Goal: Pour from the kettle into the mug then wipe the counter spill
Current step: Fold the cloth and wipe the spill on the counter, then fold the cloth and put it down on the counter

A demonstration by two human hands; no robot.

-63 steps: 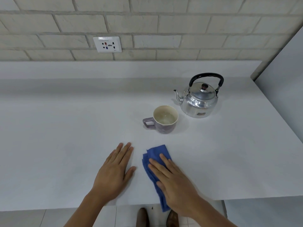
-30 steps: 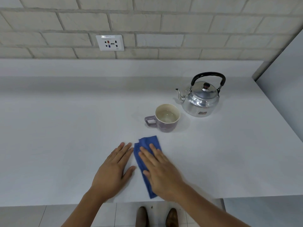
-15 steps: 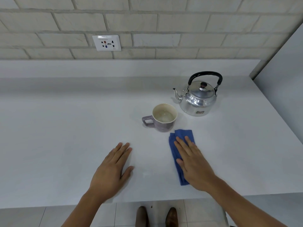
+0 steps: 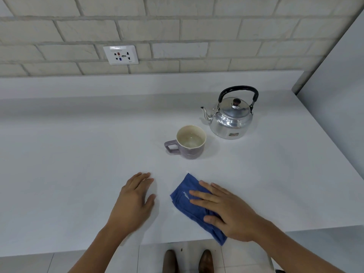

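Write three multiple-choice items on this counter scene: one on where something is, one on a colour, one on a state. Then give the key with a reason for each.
1. Where does the mug stand relative to the kettle?
A. In front of it and to its left
B. Behind it, against the wall
C. To its right, at the counter end

2. What colour is the cloth?
A. Yellow
B. Blue
C. White

3. What is the right hand doing?
A. Gripping the kettle's handle
B. Lifting the mug
C. Lying flat on the cloth

Key:
1 A, the mug sits nearer the camera, left of the kettle's body, below its spout.
2 B, the folded cloth is plainly blue against the pale counter.
3 C, the palm and spread fingers press the cloth down, while the left hand lies flat on the bare counter beside it.
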